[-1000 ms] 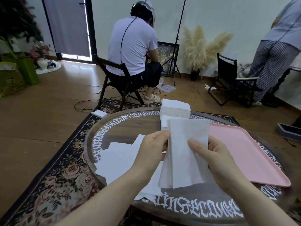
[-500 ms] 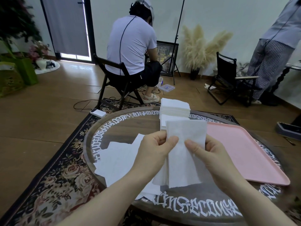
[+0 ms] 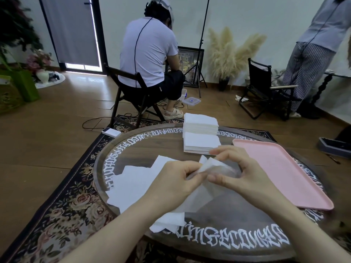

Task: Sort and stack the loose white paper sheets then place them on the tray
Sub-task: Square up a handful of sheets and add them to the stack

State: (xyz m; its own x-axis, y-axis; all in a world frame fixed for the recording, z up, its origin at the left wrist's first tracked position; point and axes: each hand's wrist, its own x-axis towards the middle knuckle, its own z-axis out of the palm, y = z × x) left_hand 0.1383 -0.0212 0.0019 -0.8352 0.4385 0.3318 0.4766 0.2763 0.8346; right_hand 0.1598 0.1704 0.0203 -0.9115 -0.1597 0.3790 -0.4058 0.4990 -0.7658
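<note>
Head view: two bare hands over a round table (image 3: pixel 133 147) with white lettering round its rim.
Loose sheets (image 3: pixel 133 179): a scattered white pile lying flat on the table, left of and under the left hand, reaching toward the near rim.
Left hand (image 3: pixel 176 184): fingers curled, pinching the left edge of the held sheet.
Held sheet (image 3: pixel 207 168): thin, blurred, between the two hands, above the table; its top corner sticks up between the thumbs, the rest hangs down below the hands.
Right hand (image 3: pixel 245 173): thumb and fingers curled round the right side of the held sheet, gripping it.
Stacks (image 3: pixel 201 133): two neat white piles beyond the hands, the farther one taller, the nearer one just past the right fingertips; they touch each other.
Tray (image 3: pixel 284 168): pink, right of the right hand, lying flat on the table, nothing seen on it.
Beyond the table: a seated person (image 3: pixel 150 54) with back turned, a black chair (image 3: pixel 266 88), a standing person (image 3: pixel 313 54) at far right.
</note>
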